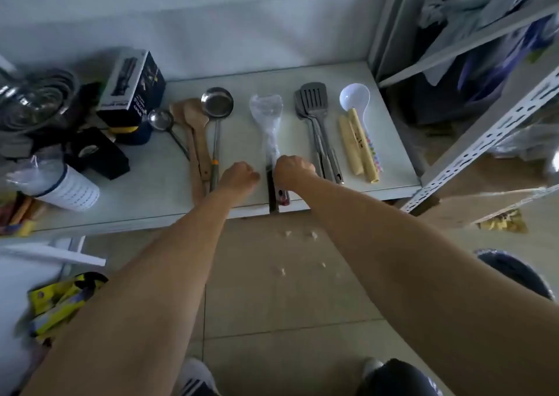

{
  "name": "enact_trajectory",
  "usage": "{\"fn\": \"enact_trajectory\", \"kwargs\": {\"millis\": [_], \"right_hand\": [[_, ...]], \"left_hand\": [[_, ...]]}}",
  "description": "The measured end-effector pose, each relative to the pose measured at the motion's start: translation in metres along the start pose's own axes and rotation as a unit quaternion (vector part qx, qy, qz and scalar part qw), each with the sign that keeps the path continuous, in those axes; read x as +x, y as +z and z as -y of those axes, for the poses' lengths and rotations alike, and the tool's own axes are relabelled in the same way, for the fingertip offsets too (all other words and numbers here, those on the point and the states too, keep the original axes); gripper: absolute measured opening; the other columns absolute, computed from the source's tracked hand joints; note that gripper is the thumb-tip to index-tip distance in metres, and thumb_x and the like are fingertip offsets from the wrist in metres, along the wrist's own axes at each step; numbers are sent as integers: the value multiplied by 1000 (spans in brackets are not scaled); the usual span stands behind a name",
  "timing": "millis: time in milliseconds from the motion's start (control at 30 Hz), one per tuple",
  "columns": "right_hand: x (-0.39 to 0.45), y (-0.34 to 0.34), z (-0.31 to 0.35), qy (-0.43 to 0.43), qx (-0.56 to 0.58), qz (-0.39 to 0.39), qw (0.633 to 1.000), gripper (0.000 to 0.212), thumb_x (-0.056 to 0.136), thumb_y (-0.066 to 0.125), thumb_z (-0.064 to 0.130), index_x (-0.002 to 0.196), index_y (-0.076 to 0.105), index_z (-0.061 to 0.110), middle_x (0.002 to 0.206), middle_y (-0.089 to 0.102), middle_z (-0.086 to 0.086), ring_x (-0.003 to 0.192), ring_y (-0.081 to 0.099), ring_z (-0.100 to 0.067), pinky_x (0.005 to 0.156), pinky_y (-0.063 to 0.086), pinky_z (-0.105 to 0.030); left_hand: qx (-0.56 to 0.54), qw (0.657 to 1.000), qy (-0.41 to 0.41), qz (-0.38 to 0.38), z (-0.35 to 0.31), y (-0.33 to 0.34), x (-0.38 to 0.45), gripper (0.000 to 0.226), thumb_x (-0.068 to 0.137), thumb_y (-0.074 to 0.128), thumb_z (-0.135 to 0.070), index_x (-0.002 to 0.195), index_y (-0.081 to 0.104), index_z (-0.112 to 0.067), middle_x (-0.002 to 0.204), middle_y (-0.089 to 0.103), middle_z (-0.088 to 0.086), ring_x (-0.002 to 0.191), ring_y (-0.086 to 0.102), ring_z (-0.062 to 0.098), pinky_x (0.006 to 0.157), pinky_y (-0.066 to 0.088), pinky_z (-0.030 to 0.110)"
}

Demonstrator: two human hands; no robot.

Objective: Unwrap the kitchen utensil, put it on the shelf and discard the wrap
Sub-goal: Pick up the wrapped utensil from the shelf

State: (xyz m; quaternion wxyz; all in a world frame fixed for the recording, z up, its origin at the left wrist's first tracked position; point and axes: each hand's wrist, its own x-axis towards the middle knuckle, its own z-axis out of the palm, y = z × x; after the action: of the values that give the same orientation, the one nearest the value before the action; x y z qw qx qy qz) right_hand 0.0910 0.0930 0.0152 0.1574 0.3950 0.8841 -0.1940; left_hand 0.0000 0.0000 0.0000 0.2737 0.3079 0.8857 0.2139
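A utensil in clear plastic wrap (267, 114) lies lengthwise on the white shelf (242, 141), its wrapped head toward the wall and its dark handle (273, 193) reaching the front edge. My right hand (292, 170) is curled over the utensil where the wrap ends and grips it there. My left hand (240, 176) sits just left of the handle with its fingers curled; whether it holds anything is hidden.
Left of the wrapped utensil lie wooden spatulas (195, 141) and steel ladles (216, 105). To its right are slotted turners (314, 105), a white spoon (354, 96) and bamboo pieces (357, 147). Boxes (130, 87) and steel bowls (33, 99) crowd the left end. A metal rack upright (484, 141) stands right.
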Motion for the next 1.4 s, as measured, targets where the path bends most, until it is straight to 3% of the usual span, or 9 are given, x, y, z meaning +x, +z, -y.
{"fn": "enact_trajectory", "kwargs": {"millis": [67,167,267,367,567,700,1000,1200,1400], "right_hand": [[13,15,2,19,-3,-15,1000,32,101,48,23,128,53,7,120,62,-11,107,62,-28,83,50,-37],[33,35,8,37,-15,-50,998,46,102,47,41,131,50,6,120,60,-11,106,62,-28,84,53,-38],[51,48,14,55,-31,-84,994,60,97,52,51,133,45,3,121,57,-12,107,60,-29,74,51,-37],[66,59,16,69,-20,-102,992,63,94,61,46,134,41,2,122,56,-12,108,60,-28,65,45,-36],[79,72,6,40,53,-142,988,49,94,61,37,129,50,5,117,56,-9,107,61,-27,74,51,-34],[68,75,0,28,115,-161,980,42,92,62,39,118,59,6,98,52,-6,83,55,-23,65,42,-32],[-1,87,-16,-32,219,-161,962,40,92,63,41,107,49,7,90,55,-5,73,54,-20,59,40,-29],[-57,94,-26,-113,228,-173,952,39,97,55,41,111,46,6,102,55,-10,86,56,-27,69,43,-33],[-111,101,-30,-180,233,-181,938,37,100,51,39,114,41,7,107,52,-10,89,57,-26,74,50,-41]], "left_hand": [[-35,999,8,-33,9,9,12,13,89,53,-13,79,59,-7,79,52,15,78,53,25,67,40,33],[-32,997,22,-65,22,16,35,34,93,53,-23,121,60,-4,117,63,15,109,59,30,89,46,35],[-31,996,29,-78,31,19,55,31,92,54,-25,115,64,-7,117,65,14,105,61,31,87,48,34],[-72,994,28,-82,40,26,69,30,91,53,-24,112,65,-6,111,67,16,99,64,34,88,53,44],[-80,987,62,-123,52,37,77,21,91,54,-20,98,67,-5,104,68,17,95,64,34,85,54,43],[-116,984,69,-114,47,41,62,24,93,51,-22,106,65,-6,106,67,15,96,65,32,89,53,46],[-246,964,29,-100,28,40,-4,33,100,42,-29,124,54,-11,109,62,6,85,63,18,85,53,40],[-338,932,17,-130,22,43,-52,39,98,35,-51,111,52,-18,95,63,-1,80,64,12,65,54,30],[-376,909,59,-171,15,39,-105,49,86,50,-63,100,67,-19,102,71,6,94,69,23,82,58,39]]}}
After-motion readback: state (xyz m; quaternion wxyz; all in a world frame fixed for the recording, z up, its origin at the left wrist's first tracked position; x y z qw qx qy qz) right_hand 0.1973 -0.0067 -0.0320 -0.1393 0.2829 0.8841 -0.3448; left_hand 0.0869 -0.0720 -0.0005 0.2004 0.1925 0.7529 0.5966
